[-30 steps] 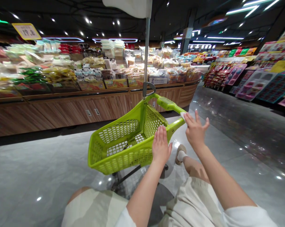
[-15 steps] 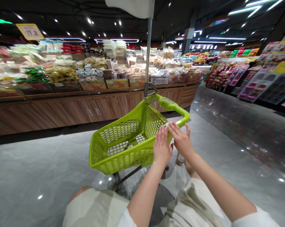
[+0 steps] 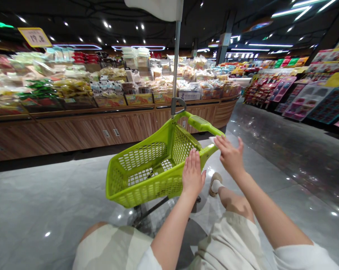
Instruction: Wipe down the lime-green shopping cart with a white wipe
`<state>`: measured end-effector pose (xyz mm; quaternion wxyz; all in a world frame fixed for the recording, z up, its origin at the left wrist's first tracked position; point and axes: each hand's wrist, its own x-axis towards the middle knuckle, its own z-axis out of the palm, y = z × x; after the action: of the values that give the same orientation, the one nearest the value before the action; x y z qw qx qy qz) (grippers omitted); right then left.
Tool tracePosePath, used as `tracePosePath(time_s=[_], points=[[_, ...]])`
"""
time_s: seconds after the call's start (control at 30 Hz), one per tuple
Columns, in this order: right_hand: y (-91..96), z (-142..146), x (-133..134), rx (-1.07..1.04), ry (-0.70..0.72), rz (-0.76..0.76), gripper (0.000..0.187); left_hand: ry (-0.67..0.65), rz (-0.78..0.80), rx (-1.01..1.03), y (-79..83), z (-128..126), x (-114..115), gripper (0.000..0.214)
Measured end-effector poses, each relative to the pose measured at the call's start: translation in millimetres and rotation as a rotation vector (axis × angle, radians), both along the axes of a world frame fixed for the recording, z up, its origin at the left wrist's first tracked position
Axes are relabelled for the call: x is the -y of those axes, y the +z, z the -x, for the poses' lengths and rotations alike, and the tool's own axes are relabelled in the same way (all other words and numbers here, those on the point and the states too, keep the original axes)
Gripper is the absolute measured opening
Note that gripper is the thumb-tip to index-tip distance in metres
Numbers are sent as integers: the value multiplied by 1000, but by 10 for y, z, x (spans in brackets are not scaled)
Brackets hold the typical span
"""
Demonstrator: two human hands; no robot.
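On a polished supermarket floor, a person's left hand [image 3: 192, 173] lies flat and open against the near rim of a lime-green plastic shopping cart [image 3: 149, 168], its fingers pressed to the mesh and not curled around it. The right hand [image 3: 229, 156] is raised and open, fingers spread, just off the cart's green side bar [image 3: 210, 150], with a small white scrap [image 3: 212, 139] at the fingertips; what the scrap is cannot be told. Neither hand is clenched or grasping. With so light a contact, the cart could roll away on its dark metal frame [image 3: 151, 212] at any push, since the glossy floor [image 3: 45, 195] offers little to slow it, and it could then strike the wood-fronted bench [image 3: 73, 135] ahead or catch the white-socked foot [image 3: 215, 184] beside it. The cart stands directly in front of the person, its long axis running away from them, forward and slightly right, toward that bench and its bagged snacks [image 3: 70, 88]. An upright metal pole [image 3: 175, 63] rises from its far end, topped by a white flag [image 3: 155, 7]. Pink-carded packaged goods [image 3: 306, 99] line the rack to the right.
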<state>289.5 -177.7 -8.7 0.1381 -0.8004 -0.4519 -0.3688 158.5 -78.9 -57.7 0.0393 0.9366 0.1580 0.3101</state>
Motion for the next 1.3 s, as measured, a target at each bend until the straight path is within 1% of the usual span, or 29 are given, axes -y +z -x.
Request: tracePosePath(time_s=[0.03,0.07,0.1,0.2,0.23,0.27,0.37,0.4,0.43,0.47,0.53,0.57,0.6,0.63,0.73,0.77,0.8,0.83,0.87,0.93,1.0,1.03,1.07,1.17,1.2,1.23,1.3], points=[[7,-24,5,-16,-73,-61,62,-1,4,5,2,-1,2,84],[8,-31,1,-22,-105,-94,62,1,8,8,4,-3,4,84],[2,-22,-8,-15,-81,-81,62,4,11,9,5,-6,7,85],[-18,24,-28,36,147,115,64,10,8,7,4,-15,13,85],[-15,19,-24,38,177,144,64,10,3,8,3,-18,15,85],[-7,2,-15,26,152,124,63,9,-1,10,1,-19,15,86],[6,-37,-12,-38,-78,-97,61,6,1,14,-2,-21,17,87],[-4,-17,-27,-45,-106,-127,62,7,6,14,-3,-20,16,87],[-19,20,-49,-38,-84,-114,63,8,9,14,-4,-19,15,87],[-37,65,-70,-23,-21,-61,64,8,12,14,-4,-17,13,87],[-52,120,-90,17,144,86,64,5,13,12,-5,-13,6,88],[-42,105,-80,29,188,131,64,1,12,12,-5,-11,3,88],[-21,58,-57,27,181,133,63,-3,11,12,-6,-9,0,88],[9,-13,-24,10,126,94,63,-6,9,14,-7,-8,0,88],[73,-211,74,-78,-135,-110,61,3,8,22,-10,-15,11,87],[70,-219,94,-91,-181,-143,63,11,11,23,-12,-18,18,87],[53,-188,105,-87,-188,-140,65,19,14,24,-14,-22,24,86],[25,-125,109,-69,-158,-108,68,24,17,25,-15,-25,28,86],[-7,-44,111,-40,-99,-59,71,26,18,27,-17,-26,31,86],[-55,103,113,23,74,63,72,22,15,33,-19,-25,28,86],[-54,138,124,62,227,168,70,18,13,37,-18,-19,22,86],[-35,104,131,67,252,185,70,18,14,37,-16,-16,20,86],[-9,48,138,59,230,168,69,17,15,36,-14,-14,19,85],[33,-93,118,-8,-3,-42,68,14,11,30,-11,-10,24,85],[23,-90,95,-21,-44,-86,67,15,10,28,-13,-10,27,85],[1,-60,67,-19,-30,-86,65,15,8,26,-14,-10,28,85],[-48,32,19,19,109,18,62,16,9,20,-18,-7,26,85]])
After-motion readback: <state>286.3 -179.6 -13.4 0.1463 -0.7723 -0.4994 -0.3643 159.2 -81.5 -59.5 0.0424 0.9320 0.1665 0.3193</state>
